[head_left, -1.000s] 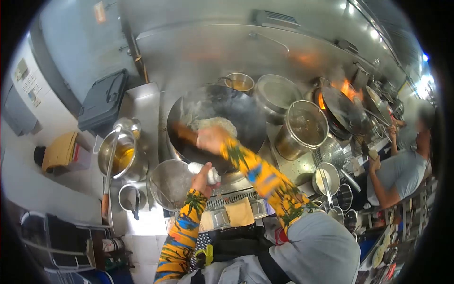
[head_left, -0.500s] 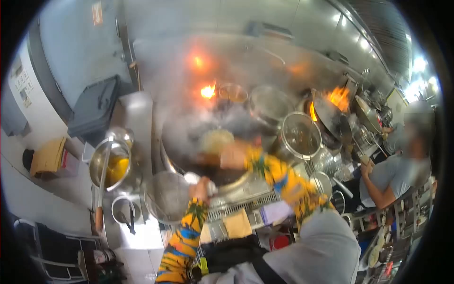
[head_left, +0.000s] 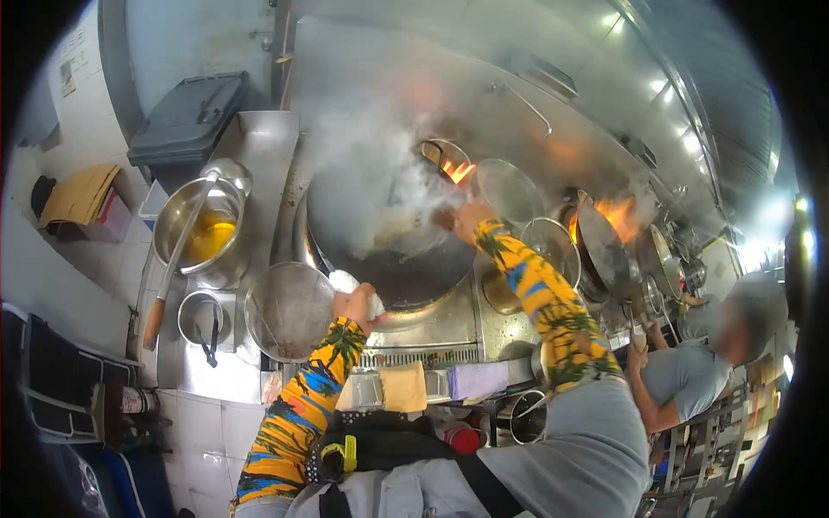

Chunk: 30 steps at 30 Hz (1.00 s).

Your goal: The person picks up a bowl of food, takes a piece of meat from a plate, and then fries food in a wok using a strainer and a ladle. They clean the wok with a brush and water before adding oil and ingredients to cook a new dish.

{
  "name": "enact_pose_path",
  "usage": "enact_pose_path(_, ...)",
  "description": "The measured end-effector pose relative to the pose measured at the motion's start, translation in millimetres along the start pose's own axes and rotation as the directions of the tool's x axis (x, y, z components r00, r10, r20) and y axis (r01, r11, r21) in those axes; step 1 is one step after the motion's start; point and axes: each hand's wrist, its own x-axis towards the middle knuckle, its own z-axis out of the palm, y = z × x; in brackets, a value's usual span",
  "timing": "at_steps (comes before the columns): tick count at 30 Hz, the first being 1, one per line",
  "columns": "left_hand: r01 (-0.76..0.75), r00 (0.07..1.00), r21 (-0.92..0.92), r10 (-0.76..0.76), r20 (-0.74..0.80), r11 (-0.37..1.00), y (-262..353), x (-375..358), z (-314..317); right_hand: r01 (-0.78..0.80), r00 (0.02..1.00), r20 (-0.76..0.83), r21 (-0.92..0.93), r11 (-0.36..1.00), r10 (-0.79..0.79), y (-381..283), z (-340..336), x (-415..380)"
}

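A large dark wok [head_left: 389,281] fills the middle of the view, and steam hides much of its inside. My left hand [head_left: 356,306] is closed on a white cloth [head_left: 347,283] at the wok's near left edge. Over the wok's right side, my right hand [head_left: 469,222] is closed round something that looks like a handle, blurred by steam. Pale food [head_left: 399,240] shows dimly through the steam. Flames [head_left: 458,172] rise by a small pot behind the wok.
On the left stand a steel pot [head_left: 216,261] with yellow liquid, a ladle [head_left: 180,237], a small pot [head_left: 201,318] and a round strainer [head_left: 289,311]. Woks and flames [head_left: 617,217] are at the right, near a co-worker [head_left: 691,380]. Folded cloths [head_left: 402,388] hang in front.
The camera view has shifted. My right hand has moved up and right from the wok's middle to its right side. Steam is thicker over the wok; my left hand stays at its near edge.
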Motion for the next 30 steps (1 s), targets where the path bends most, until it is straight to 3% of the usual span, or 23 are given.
enact_pose_path(1,0.157,0.983,-0.051,-0.161,-0.09,0.986,24,-24,11,-0.02,0.996,-0.086,-0.011,1.0,0.019,-3,23,6)
enact_pose_path(2,0.17,0.984,-0.04,-0.172,-0.053,0.985,31,-18,10,-0.048,0.98,-0.194,-0.017,0.999,0.043,-6,33,13)
enact_pose_path(3,0.195,0.98,-0.02,-0.195,-0.021,0.981,32,-12,3,0.093,0.975,-0.201,-0.028,0.995,-0.096,-7,48,0)
enact_pose_path(5,0.217,0.976,-0.085,-0.218,0.003,0.972,39,-16,3,-0.132,0.937,-0.305,0.139,0.981,0.169,-13,49,11)
enact_pose_path(7,0.188,0.98,-0.054,-0.191,-0.062,0.981,30,-11,5,-0.267,0.819,-0.419,0.327,0.906,0.393,-29,53,40)
enact_pose_path(8,0.179,0.979,-0.03,-0.181,-0.092,0.983,23,-11,7,-0.318,0.815,-0.303,0.477,0.819,0.493,-54,30,49)
enact_pose_path(9,0.174,0.98,-0.033,-0.177,-0.091,0.984,22,-17,11,-0.258,0.866,-0.201,0.606,0.753,0.459,-63,53,95)
enact_pose_path(11,0.191,0.975,-0.02,-0.192,-0.111,0.981,17,-16,13,-0.097,0.823,-0.39,0.619,0.779,0.412,-105,96,173)
enact_pose_path(14,0.169,0.976,-0.025,-0.171,-0.137,0.985,16,-9,9,0.192,0.729,-0.636,0.543,0.818,0.252,-118,25,108)
enact_pose_path(15,0.148,0.981,-0.034,-0.152,-0.123,0.988,20,-14,13,0.061,0.829,-0.493,0.548,0.834,0.264,-98,10,93)
enact_pose_path(18,0.071,0.991,-0.048,-0.076,-0.111,0.996,21,-24,17,-0.255,0.752,-0.242,0.751,0.609,0.614,-75,3,74)
enact_pose_path(19,0.075,0.992,-0.06,-0.081,-0.098,0.995,18,-18,15,-0.242,0.746,-0.231,0.78,0.577,0.625,-75,37,113)
enact_pose_path(20,0.085,0.992,-0.075,-0.092,-0.086,0.994,12,-12,12,-0.056,0.795,-0.355,0.763,0.644,0.491,-90,43,113)
enact_pose_path(22,0.098,0.987,-0.08,-0.107,-0.119,0.992,7,-4,11,0.318,0.804,-0.569,0.656,0.685,0.171,-121,65,91)
enact_pose_path(24,0.041,0.995,-0.064,-0.046,-0.087,0.997,4,-1,7,0.371,0.892,-0.443,0.597,0.712,-0.093,-125,49,20)
enact_pose_path(26,0.064,0.995,-0.056,-0.068,-0.071,0.996,5,-6,6,0.401,0.91,-0.3,0.476,0.783,-0.285,-99,13,-52)
enact_pose_path(27,0.065,0.996,-0.032,-0.066,-0.058,0.997,7,-6,7,0.336,0.932,-0.017,0.414,0.846,-0.361,-81,-25,-77)
enact_pose_path(28,0.063,0.997,-0.01,-0.063,-0.047,0.998,9,-6,9,0.43,0.899,-0.072,0.336,0.838,-0.432,-43,-12,-69)
enact_pose_path(29,0.129,0.986,-0.041,-0.133,-0.103,0.991,18,-14,14,0.367,0.917,0.059,0.262,0.892,-0.395,-23,-35,-64)
enact_pose_path(30,0.104,0.985,-0.073,-0.112,-0.131,0.992,15,-12,14,0.282,0.943,0.15,0.108,0.953,-0.296,13,-15,-30)
